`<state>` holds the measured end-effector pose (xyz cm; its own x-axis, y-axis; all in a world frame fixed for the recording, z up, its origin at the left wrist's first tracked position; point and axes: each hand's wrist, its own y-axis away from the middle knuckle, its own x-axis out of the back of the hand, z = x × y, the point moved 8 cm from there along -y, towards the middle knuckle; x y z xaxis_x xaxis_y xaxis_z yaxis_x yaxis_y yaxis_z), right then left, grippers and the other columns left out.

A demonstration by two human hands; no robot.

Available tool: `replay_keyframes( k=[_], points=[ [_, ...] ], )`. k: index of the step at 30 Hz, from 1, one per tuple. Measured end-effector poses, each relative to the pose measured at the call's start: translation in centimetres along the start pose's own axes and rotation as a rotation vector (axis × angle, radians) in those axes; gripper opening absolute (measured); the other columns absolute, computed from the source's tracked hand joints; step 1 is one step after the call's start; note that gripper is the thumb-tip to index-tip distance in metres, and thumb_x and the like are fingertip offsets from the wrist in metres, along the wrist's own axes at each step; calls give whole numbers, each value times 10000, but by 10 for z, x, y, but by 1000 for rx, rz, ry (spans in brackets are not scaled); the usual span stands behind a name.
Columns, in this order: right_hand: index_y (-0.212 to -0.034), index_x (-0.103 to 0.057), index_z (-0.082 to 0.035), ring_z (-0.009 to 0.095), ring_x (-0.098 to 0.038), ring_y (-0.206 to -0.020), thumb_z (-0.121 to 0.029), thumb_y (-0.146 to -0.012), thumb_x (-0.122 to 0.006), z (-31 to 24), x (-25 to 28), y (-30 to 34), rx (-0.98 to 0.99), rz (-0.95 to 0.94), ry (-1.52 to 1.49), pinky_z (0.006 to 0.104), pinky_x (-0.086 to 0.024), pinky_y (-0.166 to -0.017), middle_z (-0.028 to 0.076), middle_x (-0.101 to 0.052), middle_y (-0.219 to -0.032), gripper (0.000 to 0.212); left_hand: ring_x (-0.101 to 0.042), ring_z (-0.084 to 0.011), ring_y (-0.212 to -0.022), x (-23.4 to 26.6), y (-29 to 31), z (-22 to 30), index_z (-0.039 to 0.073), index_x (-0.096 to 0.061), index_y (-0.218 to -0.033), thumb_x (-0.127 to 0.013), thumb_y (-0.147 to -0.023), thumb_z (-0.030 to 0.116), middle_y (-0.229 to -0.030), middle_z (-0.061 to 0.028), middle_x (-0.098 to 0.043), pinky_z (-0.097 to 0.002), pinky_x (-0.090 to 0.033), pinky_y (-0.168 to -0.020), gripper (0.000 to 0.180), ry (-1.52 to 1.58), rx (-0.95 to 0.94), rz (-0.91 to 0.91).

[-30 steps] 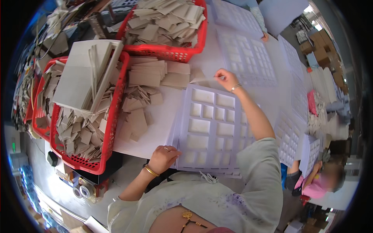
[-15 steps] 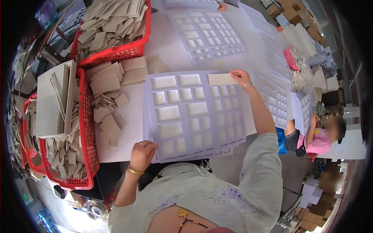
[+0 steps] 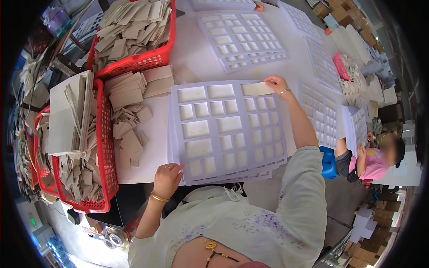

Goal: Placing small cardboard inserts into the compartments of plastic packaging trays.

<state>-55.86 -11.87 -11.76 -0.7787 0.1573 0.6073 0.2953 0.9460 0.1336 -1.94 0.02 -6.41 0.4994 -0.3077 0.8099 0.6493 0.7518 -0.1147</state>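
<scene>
I had the R hand (image 3: 278, 85) closed in a pinch on the R end of a beige card strip (image 3: 254, 90). The strip was at the far R corner of the top white tray (image 3: 212, 120), in/over its wide compartment there; couldn't tell if fully seated. That tray topped a stack by the near edge of the table (image 3: 190, 53), its other compartments showing white.

My L hand (image 3: 166, 182) was at the stack's near L corner, fingers bent, tips right by the tray's L edge; couldn't tell if it actually gripped.

L of the stack, loose cards (image 3: 131, 145) lay on the table next to a red basket (image 3: 107, 147) at the near L corner, w/ big grey boards (image 3: 67, 118) on top. A 2nd red basket (image 3: 154, 57), full of cards, stood farther along the L edge. More trays (image 3: 243, 38) sat toward the far edge. Past the R edge, a co-worker in pink (image 3: 375, 165) was beside upright trays (image 3: 356, 127).
</scene>
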Motion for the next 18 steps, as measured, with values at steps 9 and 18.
replay_keyframes(
  k=[9, 18],
  points=[
    [-1024, -636, -87, 143, -590, -771, -63, -741, -701, -21, 0, 20, 176, 160, 375, 290, -504, -725, 39, -595, -919, 291, -611, -256, -820, 1, -6, 3, 75, -657, -946, -693, -722, 81, -864, -70, -635, -380, -469, -767, 227, -19, -20, -13],
    [-879, -656, -88, 246, -626, -770, -34, -737, -636, -21, -26, 37, 230, -70, 483, 358, -511, -727, 103, -626, -852, 154, -601, -282, -841, 7, -20, 1, 82, -648, -962, -685, -749, 118, -927, -81, -647, -388, -462, -765, 218, 12, -102, -148]
  ],
)
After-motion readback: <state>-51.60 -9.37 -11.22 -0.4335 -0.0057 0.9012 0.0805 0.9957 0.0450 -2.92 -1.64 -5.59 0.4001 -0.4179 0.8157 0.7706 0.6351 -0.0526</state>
